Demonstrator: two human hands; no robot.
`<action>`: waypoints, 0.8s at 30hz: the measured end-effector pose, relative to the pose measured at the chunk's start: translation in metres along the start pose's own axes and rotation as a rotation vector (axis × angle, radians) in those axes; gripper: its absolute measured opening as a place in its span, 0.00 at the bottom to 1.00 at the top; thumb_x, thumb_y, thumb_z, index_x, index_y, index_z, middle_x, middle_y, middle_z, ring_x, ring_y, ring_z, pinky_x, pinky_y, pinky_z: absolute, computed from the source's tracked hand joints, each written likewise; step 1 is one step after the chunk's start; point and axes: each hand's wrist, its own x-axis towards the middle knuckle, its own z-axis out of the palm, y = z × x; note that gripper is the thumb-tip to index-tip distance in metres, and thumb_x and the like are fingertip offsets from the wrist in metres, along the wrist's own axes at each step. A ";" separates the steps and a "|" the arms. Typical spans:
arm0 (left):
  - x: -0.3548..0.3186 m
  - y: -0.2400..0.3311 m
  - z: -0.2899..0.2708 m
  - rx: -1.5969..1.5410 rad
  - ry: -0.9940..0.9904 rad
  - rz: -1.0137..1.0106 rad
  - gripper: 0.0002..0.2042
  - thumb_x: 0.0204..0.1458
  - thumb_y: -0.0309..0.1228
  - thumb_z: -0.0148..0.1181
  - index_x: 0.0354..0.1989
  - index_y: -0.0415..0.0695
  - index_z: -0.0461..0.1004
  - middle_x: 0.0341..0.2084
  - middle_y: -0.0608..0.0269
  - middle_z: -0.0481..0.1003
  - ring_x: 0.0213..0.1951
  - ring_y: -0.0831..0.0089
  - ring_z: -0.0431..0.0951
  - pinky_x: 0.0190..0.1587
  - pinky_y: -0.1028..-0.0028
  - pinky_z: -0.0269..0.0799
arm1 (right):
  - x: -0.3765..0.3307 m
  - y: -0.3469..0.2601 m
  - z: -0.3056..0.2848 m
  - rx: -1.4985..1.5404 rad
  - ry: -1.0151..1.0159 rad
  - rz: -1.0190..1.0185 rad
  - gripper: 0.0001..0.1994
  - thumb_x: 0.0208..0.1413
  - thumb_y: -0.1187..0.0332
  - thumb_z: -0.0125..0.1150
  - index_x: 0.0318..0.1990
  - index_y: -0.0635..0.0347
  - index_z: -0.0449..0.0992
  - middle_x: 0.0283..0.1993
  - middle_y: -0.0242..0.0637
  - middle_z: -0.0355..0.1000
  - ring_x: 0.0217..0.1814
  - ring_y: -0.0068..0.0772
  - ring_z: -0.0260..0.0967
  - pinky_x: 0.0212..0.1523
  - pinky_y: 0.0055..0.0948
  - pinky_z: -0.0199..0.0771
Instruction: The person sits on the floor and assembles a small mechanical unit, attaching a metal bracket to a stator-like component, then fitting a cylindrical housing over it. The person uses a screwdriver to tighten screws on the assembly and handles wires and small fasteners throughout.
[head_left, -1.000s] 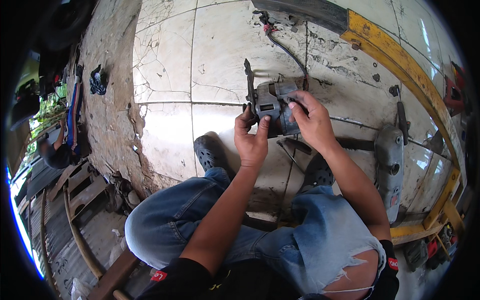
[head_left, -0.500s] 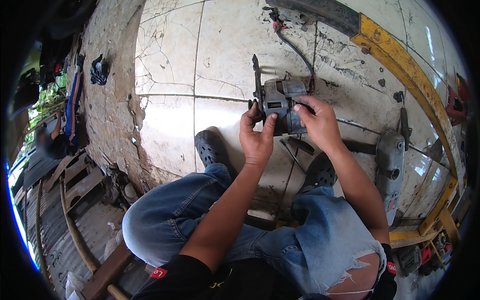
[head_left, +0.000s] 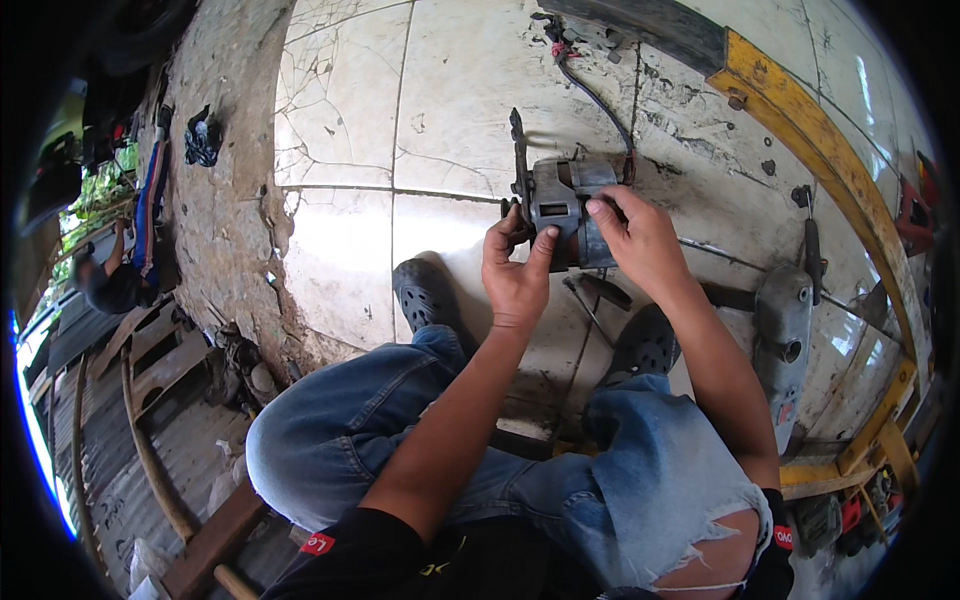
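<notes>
A grey electric motor point(head_left: 556, 190) with a slotted metal housing is held between my two hands over the tiles. My left hand point(head_left: 518, 258) grips its left end, the thumb pressed on the casing beside a dark flat bracket point(head_left: 520, 145) that sticks up from that end. Around the right end closes my right hand point(head_left: 640, 235), its thumb on top of the casing. From that end a black cable point(head_left: 605, 108) runs up to a cluster of loose wire ends with red on it. The undersides of the motor and of both hands' fingers are hidden.
A yellow and black metal frame point(head_left: 800, 120) curves along the right. By my right foot lie a screwdriver-like tool point(head_left: 592, 312) and a dark handle. A grey metal cover point(head_left: 783, 330) and a black-handled tool point(head_left: 811, 255) lie further right. Another person point(head_left: 108, 280) sits far left.
The view has shifted very slightly. Both hands keep their hold on the motor, and my right fingers have moved a little over its right end.
</notes>
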 end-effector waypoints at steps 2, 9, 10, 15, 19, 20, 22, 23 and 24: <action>0.000 -0.002 0.001 -0.011 0.004 -0.005 0.24 0.50 0.31 0.71 0.53 0.36 0.71 0.41 0.62 0.75 0.42 0.75 0.74 0.48 0.74 0.71 | -0.006 -0.002 -0.003 0.106 0.011 -0.025 0.10 0.60 0.67 0.60 0.44 0.64 0.74 0.33 0.49 0.75 0.32 0.51 0.75 0.33 0.39 0.71; 0.000 0.001 0.000 0.030 0.004 0.018 0.24 0.50 0.31 0.71 0.53 0.36 0.70 0.41 0.62 0.74 0.42 0.74 0.74 0.49 0.74 0.71 | -0.002 0.003 -0.001 0.109 -0.051 0.004 0.12 0.56 0.75 0.60 0.48 0.62 0.73 0.39 0.51 0.76 0.42 0.52 0.76 0.42 0.36 0.73; 0.000 0.000 0.000 0.040 0.004 0.017 0.24 0.50 0.31 0.71 0.53 0.36 0.70 0.41 0.62 0.74 0.42 0.74 0.74 0.49 0.74 0.71 | -0.002 0.004 0.000 0.098 -0.054 -0.021 0.12 0.56 0.75 0.60 0.48 0.62 0.73 0.40 0.51 0.76 0.42 0.53 0.75 0.42 0.37 0.73; 0.000 -0.003 0.001 -0.021 0.000 0.006 0.23 0.51 0.30 0.71 0.52 0.37 0.70 0.40 0.62 0.76 0.42 0.76 0.75 0.48 0.74 0.70 | -0.001 0.014 0.001 -0.088 0.042 -0.299 0.11 0.58 0.73 0.58 0.48 0.61 0.72 0.43 0.50 0.75 0.43 0.57 0.73 0.41 0.44 0.73; 0.000 -0.003 -0.001 -0.100 -0.019 -0.078 0.24 0.50 0.29 0.71 0.54 0.36 0.70 0.41 0.62 0.75 0.43 0.75 0.74 0.49 0.74 0.71 | -0.001 0.013 -0.001 -0.147 0.005 -0.283 0.10 0.59 0.70 0.57 0.47 0.61 0.73 0.42 0.49 0.74 0.43 0.59 0.72 0.40 0.46 0.72; 0.001 -0.003 -0.001 -0.090 -0.019 -0.066 0.24 0.50 0.29 0.71 0.54 0.36 0.70 0.42 0.62 0.75 0.43 0.75 0.74 0.49 0.74 0.71 | -0.001 0.014 -0.002 -0.146 -0.009 -0.276 0.10 0.60 0.70 0.57 0.47 0.62 0.73 0.42 0.49 0.74 0.42 0.59 0.72 0.40 0.46 0.72; 0.002 -0.003 -0.001 -0.070 -0.019 -0.044 0.23 0.50 0.29 0.71 0.54 0.36 0.71 0.42 0.62 0.76 0.43 0.75 0.74 0.49 0.74 0.71 | 0.000 0.015 -0.003 -0.106 -0.010 -0.279 0.10 0.60 0.70 0.57 0.46 0.62 0.73 0.41 0.49 0.74 0.42 0.59 0.72 0.40 0.46 0.72; 0.002 -0.001 -0.001 -0.047 -0.019 -0.033 0.23 0.50 0.29 0.71 0.54 0.36 0.71 0.42 0.62 0.76 0.42 0.75 0.75 0.49 0.74 0.71 | 0.000 0.015 -0.003 -0.086 -0.011 -0.280 0.09 0.60 0.70 0.57 0.46 0.62 0.73 0.41 0.50 0.74 0.42 0.59 0.72 0.40 0.46 0.72; 0.003 0.001 -0.002 -0.024 -0.020 -0.023 0.23 0.50 0.29 0.71 0.53 0.36 0.71 0.42 0.62 0.76 0.42 0.75 0.75 0.49 0.74 0.71 | 0.000 0.015 -0.004 -0.087 -0.028 -0.259 0.09 0.60 0.70 0.57 0.45 0.62 0.73 0.41 0.50 0.74 0.42 0.60 0.72 0.40 0.46 0.72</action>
